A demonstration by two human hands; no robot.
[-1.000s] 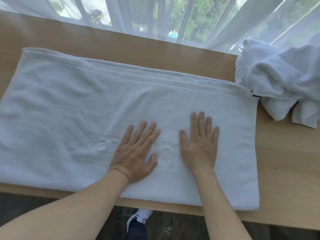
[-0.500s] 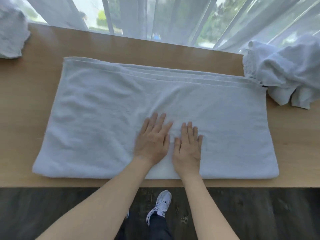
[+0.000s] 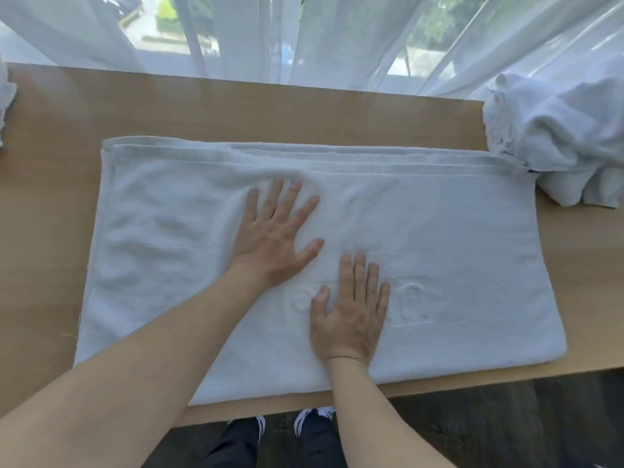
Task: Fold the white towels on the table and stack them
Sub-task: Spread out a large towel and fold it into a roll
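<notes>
White towel (image 3: 439,238), part-folded, layered edges at 12 o'clock, lies flat on table (image 3: 236,109). Left hand (image 3: 273,238) and right hand (image 3: 351,319) press open-palmed, gripping nothing, likely smoothing it. Crumpled towels (image 3: 567,143) wait at 2 o'clock.

Sheer white curtains (image 3: 236,35) hang in soft folds right across the far edge of the worktop (image 3: 270,109), and daylight pours straight through them. Behind the fabric, window frames (image 3: 196,32) show as pale upright bars, with blurred green foliage (image 3: 439,25) and a bright patch of ground outside. The worktop itself is light wood with a fine grain, smooth and matte, catching a faint glare near its far left corner. Below its near edge, dark wood-plank floor (image 3: 506,430) comes into view, much dimmer than everything above. Bright at the far side, shadowed at the near side.
</notes>
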